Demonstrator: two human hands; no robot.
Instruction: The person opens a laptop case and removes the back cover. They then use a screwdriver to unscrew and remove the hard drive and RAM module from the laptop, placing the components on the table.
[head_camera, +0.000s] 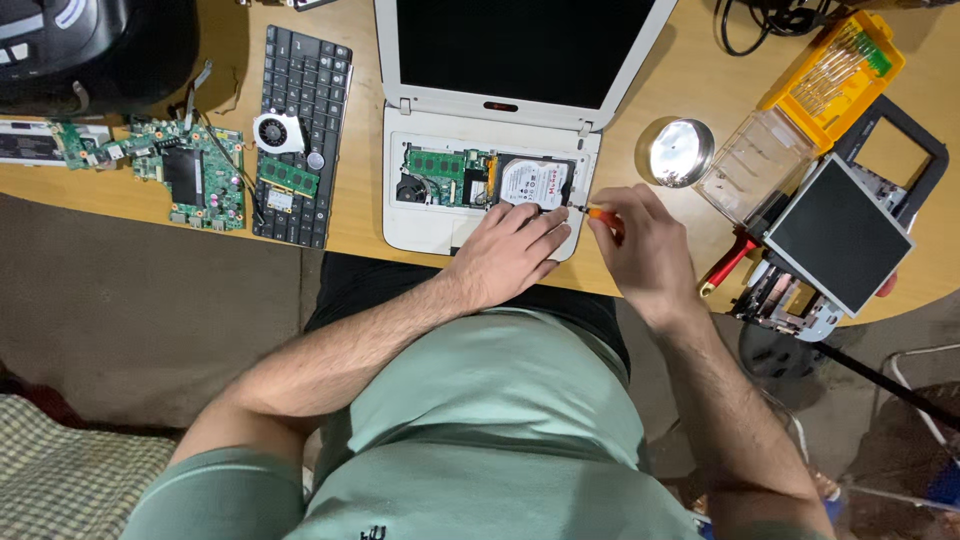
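Observation:
A white laptop (420, 225) lies open on the wooden desk with its keyboard removed, showing a green memory module (435, 163), a small fan and a silver hard drive (535, 182). My left hand (510, 250) rests flat on the laptop's front edge, fingertips touching the near side of the hard drive. My right hand (645, 245) grips a small orange-handled screwdriver (598, 213), whose tip points left at the drive's right corner.
A detached black keyboard (300, 100) carries a loose fan and a memory stick. A green circuit board (195, 175) lies to its left. A round metal tin (680, 150), a yellow bit case (835, 75), a clear box and a dismantled screen unit (835, 235) sit at right.

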